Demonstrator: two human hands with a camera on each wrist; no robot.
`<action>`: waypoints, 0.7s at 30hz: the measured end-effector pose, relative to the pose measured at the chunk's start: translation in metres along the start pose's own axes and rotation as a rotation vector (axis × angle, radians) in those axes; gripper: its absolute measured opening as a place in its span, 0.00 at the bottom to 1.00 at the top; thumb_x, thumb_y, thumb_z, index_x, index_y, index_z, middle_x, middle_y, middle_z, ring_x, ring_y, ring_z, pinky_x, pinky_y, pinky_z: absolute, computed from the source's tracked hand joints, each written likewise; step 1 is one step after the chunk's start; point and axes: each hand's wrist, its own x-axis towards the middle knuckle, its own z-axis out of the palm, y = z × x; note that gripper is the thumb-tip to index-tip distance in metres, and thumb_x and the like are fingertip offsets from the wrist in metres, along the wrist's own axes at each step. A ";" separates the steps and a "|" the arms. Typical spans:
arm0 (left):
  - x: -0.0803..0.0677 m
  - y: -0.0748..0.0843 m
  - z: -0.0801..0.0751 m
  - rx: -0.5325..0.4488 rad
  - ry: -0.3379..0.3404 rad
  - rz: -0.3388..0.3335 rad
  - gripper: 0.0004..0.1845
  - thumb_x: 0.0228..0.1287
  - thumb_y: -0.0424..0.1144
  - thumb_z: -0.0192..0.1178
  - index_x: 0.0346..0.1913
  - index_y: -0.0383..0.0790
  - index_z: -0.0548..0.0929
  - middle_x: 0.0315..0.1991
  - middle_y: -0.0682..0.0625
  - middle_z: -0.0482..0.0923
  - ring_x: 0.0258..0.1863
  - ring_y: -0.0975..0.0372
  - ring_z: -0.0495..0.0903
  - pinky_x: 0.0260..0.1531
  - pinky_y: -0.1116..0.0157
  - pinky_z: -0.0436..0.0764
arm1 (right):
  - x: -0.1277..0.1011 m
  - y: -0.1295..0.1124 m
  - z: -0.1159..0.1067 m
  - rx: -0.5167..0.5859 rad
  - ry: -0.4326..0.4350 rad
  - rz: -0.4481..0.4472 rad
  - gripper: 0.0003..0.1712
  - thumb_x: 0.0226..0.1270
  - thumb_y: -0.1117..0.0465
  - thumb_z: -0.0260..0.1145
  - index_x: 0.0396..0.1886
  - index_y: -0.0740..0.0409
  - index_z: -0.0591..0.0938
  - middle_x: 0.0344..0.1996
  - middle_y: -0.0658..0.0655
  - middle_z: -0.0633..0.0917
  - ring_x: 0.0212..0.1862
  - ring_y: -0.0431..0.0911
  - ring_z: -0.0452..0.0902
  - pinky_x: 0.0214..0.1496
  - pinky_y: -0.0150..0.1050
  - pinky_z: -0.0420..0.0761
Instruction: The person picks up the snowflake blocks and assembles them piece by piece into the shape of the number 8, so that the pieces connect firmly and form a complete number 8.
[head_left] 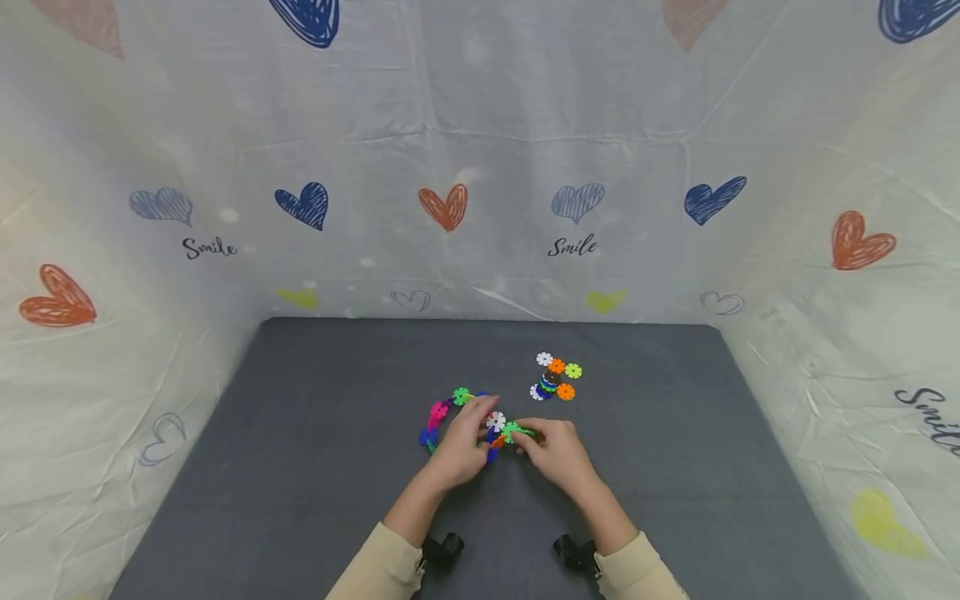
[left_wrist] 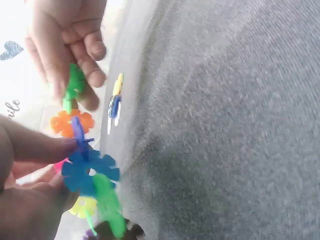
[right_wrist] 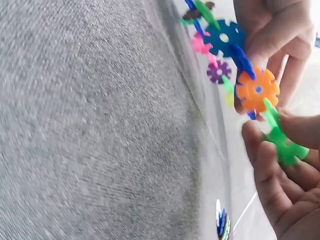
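A chain of colourful notched plastic discs, pink, blue, green and other colours, curves round beside my left hand. Thumb and fingers of that hand pinch the chain at a dark blue disc, next to a teal disc. An orange disc joins on after the dark blue one. My right hand pinches a green disc at this end, where another green piece slots into the orange disc. Part of the chain is hidden behind my left hand.
Loose discs in orange, white and yellow-green lie around a small dark pile beyond my right hand. The dark grey table meets a white heart-printed curtain at the back. Black wrist cameras sit below both hands.
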 end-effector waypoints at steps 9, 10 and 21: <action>-0.002 -0.008 0.000 0.166 0.117 -0.082 0.30 0.64 0.37 0.70 0.68 0.38 0.74 0.58 0.44 0.80 0.53 0.52 0.83 0.52 0.55 0.83 | 0.000 0.011 0.007 0.068 -0.001 0.044 0.16 0.70 0.60 0.69 0.54 0.60 0.86 0.30 0.54 0.90 0.28 0.43 0.86 0.28 0.32 0.81; -0.003 -0.008 -0.001 0.242 0.083 -0.097 0.32 0.62 0.41 0.73 0.67 0.38 0.75 0.55 0.44 0.82 0.53 0.52 0.83 0.53 0.53 0.82 | 0.000 0.012 0.008 0.075 -0.008 0.055 0.16 0.70 0.60 0.69 0.54 0.61 0.86 0.30 0.54 0.90 0.28 0.43 0.86 0.27 0.33 0.81; -0.002 -0.010 0.008 0.538 0.009 -0.056 0.20 0.59 0.42 0.73 0.53 0.38 0.87 0.49 0.43 0.86 0.52 0.48 0.84 0.54 0.50 0.81 | 0.001 0.022 0.015 0.142 0.008 0.105 0.15 0.69 0.61 0.70 0.52 0.62 0.85 0.33 0.54 0.91 0.30 0.41 0.87 0.31 0.32 0.84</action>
